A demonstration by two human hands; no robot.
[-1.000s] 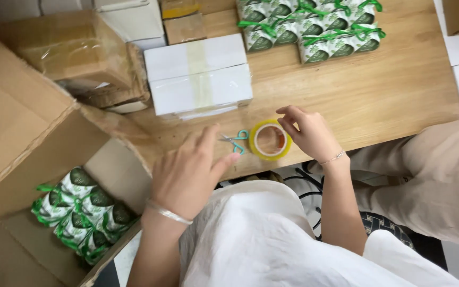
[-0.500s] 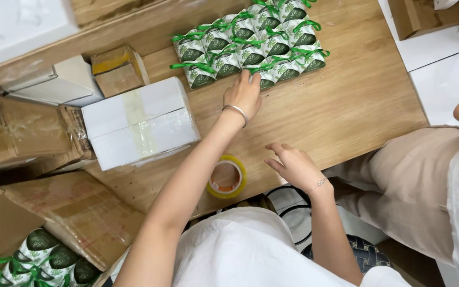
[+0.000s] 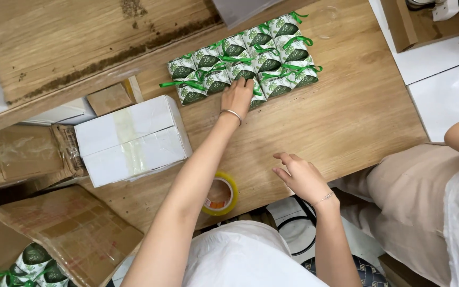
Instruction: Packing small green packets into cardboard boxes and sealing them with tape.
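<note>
Left hand, off the yellow tape roll, now grips a green-ribboned packet at 12 o'clock; right hand open, empty.

— Where do the wrapped packets lie?
— Toward the far edge of the table, in rows, the left hand on the nearest row.
— And the rest?
— The taped box sits at the left edge; the tape roll at the near edge, left of the right hand.

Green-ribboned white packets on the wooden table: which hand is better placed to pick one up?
Left. The left hand already lies on the green-ribboned white packets; the right hand rests near the table edge, well short of them.
</note>
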